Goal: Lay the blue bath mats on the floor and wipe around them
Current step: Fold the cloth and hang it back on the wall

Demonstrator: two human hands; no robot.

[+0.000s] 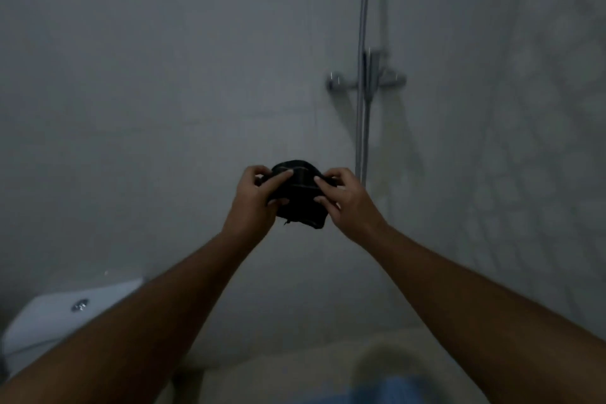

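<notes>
A small dark cloth (pixel 300 188), bunched into a wad, is held up at arm's length in front of the tiled wall. My left hand (pixel 259 198) grips its left side and my right hand (pixel 341 198) grips its right side, fingers curled over the fabric. A strip of blue bath mat (pixel 390 390) shows blurred on the floor at the bottom edge, partly hidden by my right forearm.
A chrome shower mixer (pixel 367 80) with a vertical riser pipe is fixed to the wall at centre right. A white toilet cistern (pixel 49 321) with a chrome flush button stands at the lower left. The room is dim.
</notes>
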